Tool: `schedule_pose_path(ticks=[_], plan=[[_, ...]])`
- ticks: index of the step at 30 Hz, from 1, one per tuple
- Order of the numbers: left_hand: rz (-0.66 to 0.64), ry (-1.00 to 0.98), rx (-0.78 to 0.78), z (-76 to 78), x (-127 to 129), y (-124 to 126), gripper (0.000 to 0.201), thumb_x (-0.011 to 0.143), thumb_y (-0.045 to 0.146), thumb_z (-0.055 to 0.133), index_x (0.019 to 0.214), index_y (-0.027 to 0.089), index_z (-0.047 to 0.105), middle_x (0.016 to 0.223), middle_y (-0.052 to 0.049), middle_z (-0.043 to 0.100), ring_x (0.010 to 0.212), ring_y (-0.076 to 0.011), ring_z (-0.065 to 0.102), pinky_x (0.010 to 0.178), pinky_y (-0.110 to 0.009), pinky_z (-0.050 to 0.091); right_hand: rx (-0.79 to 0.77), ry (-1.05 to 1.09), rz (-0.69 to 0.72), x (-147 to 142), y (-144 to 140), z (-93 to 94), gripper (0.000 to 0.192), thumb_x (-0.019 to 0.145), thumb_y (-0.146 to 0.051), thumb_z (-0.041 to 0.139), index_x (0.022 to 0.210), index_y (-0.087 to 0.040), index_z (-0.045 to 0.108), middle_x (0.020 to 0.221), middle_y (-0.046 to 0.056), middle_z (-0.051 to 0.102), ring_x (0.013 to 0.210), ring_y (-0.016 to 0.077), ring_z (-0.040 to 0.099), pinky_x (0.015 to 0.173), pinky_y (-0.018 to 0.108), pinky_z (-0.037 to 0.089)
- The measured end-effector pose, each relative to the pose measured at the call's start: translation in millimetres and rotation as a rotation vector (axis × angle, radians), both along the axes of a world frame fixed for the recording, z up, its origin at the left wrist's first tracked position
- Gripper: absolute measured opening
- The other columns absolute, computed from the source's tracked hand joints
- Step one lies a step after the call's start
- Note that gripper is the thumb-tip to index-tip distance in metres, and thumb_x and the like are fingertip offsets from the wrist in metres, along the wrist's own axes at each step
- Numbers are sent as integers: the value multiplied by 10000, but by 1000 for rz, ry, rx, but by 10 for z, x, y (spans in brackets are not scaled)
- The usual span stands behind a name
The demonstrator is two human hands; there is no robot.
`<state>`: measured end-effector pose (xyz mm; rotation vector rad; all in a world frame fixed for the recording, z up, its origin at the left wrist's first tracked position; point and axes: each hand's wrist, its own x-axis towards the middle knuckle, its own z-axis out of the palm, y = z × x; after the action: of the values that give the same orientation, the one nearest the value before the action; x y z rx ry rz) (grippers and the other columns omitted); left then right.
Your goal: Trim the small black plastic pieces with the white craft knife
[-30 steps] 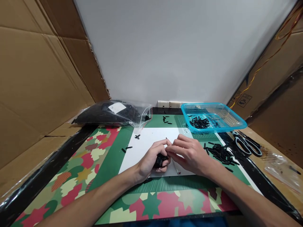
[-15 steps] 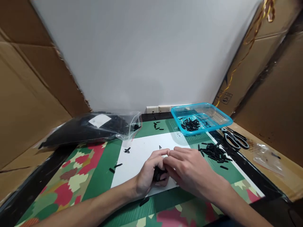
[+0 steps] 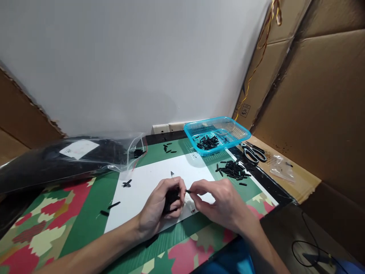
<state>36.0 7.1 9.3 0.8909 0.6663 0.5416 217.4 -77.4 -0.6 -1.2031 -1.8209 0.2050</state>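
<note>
My left hand (image 3: 159,203) is curled around a bunch of small black pieces (image 3: 172,199), which show between the palm and the fingers. Between thumb and forefinger, my right hand (image 3: 218,199) pinches one small black piece (image 3: 187,191) just right of the left fingertips. Both hands are over a white sheet (image 3: 142,190) on the table. A dark pointed tip (image 3: 172,173) shows beyond the left hand; the rest of it is hidden. To the right lies a pile of similar black pieces (image 3: 233,170).
A blue basket (image 3: 246,136) at the back holds more black pieces. Scissors (image 3: 254,155) and a small plastic bag (image 3: 281,169) lie to the right. At the left is a large clear bag of black material (image 3: 51,158). Loose pieces (image 3: 168,148) are scattered at the back.
My right hand has moved apart from the left, and a black piece now shows in its pinch. The camera view has turned to the right.
</note>
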Motion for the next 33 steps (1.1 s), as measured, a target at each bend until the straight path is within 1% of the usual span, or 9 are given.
schedule_pose_path(ticks=[2, 4, 6, 11, 18, 22, 27, 31, 33], plan=[[-51, 9, 37, -14, 9, -1, 387, 821, 444, 796, 655, 129, 643, 551, 22, 501, 440, -34, 255, 365, -133, 201, 20, 46, 17, -23, 12, -59, 186, 959, -75, 638, 1016, -220, 740, 873, 7, 841, 733, 166, 815, 658, 221, 564], [-125, 15, 73, -37, 8, 0, 411, 841, 449, 798, 640, 132, 630, 492, 53, 419, 421, -36, 254, 369, -136, 199, 86, 85, 25, -29, 32, -89, 176, 965, -74, 656, 1007, -213, 755, 877, 17, 842, 743, 174, 815, 677, 233, 581], [-148, 9, 83, -57, -1, 0, 408, 851, 435, 802, 641, 137, 620, 472, 72, 375, 416, -37, 259, 377, -135, 207, 144, 111, 26, -20, 44, -100, 150, 982, -85, 680, 995, -208, 767, 879, 27, 840, 736, 175, 804, 682, 243, 585], [-148, -33, 51, -72, 9, 6, 375, 849, 413, 809, 671, 150, 611, 501, 70, 409, 419, -34, 246, 361, -131, 209, 97, 110, 2, 25, 22, -98, 124, 1036, -135, 674, 1057, -210, 769, 911, 39, 830, 763, 178, 788, 705, 261, 587], [-160, -54, 88, -137, 62, -6, 457, 909, 547, 780, 738, 176, 575, 494, 72, 439, 398, -37, 260, 369, -136, 233, -70, -7, -35, 55, 25, -105, 159, 1093, -220, 599, 1162, -225, 742, 1037, 63, 838, 830, 192, 799, 707, 261, 619], [-157, -60, 130, -177, 69, -2, 464, 938, 582, 741, 770, 189, 561, 503, 77, 434, 408, -43, 252, 382, -146, 235, -20, -13, -52, 73, 58, -135, 163, 1087, -206, 591, 1141, -226, 744, 1049, 74, 842, 826, 198, 807, 658, 257, 624], [-144, -90, 153, -196, 59, -20, 506, 912, 628, 759, 755, 196, 549, 492, 83, 424, 400, -43, 260, 384, -152, 237, 138, -14, -48, 76, 61, -180, 172, 1070, -144, 602, 1130, -230, 738, 969, 57, 839, 791, 199, 809, 723, 280, 626], [-129, -105, 159, -204, 36, -44, 493, 927, 621, 751, 772, 200, 545, 489, 94, 406, 410, -44, 262, 395, -147, 255, 105, -2, -42, 64, 62, -191, 155, 1061, -149, 603, 1120, -240, 714, 949, 40, 830, 749, 195, 803, 696, 271, 631], [-127, -107, 164, -211, 32, -44, 477, 941, 609, 740, 783, 200, 550, 493, 93, 407, 413, -45, 265, 396, -147, 260, 58, -12, -51, 60, 63, -183, 128, 1065, -178, 599, 1103, -240, 705, 935, 42, 820, 714, 192, 788, 620, 254, 616]])
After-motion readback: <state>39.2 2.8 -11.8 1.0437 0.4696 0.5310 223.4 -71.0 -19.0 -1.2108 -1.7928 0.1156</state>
